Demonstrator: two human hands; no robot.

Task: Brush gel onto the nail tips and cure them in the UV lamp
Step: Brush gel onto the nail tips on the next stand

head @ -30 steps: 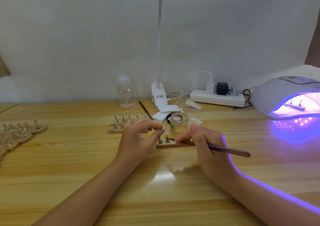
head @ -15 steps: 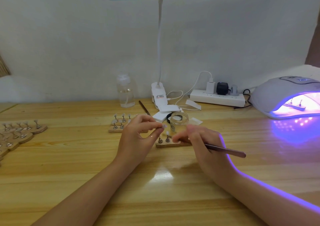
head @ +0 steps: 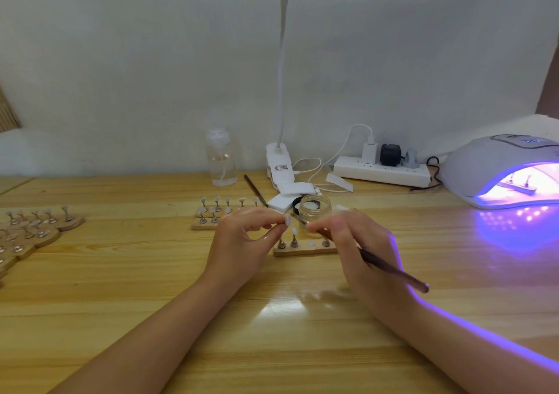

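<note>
Item: gel-brushing station, one wooden nail-tip stand [head: 305, 250] taken as landmark.

- Left hand [head: 242, 242]: just left of the stand, raised off the table; thumb and fingers pinch one pale nail tip [head: 287, 220] on its peg, held above the stand's left end.
- Right hand [head: 357, 242]: just right of the stand; fingers grasp a gel brush [head: 393, 269], its head aimed toward the pinched tip, handle trailing back to the right. Contact between bristles and tip cannot be told.
- Stand: bears other pegs, one with a tip [head: 294, 232]; one socket looks vacant.
- Glass gel jar [head: 311, 209]: open, just behind the stand.
- UV lamp [head: 502, 172]: well to the right of the stand, lit violet, a stand already inside.

Step judged in hand: coating a single tip, curing not yet begun for this stand. Next move calls for a steady, thin stroke along the tip, then reseating the peg in its socket without smearing.
</note>
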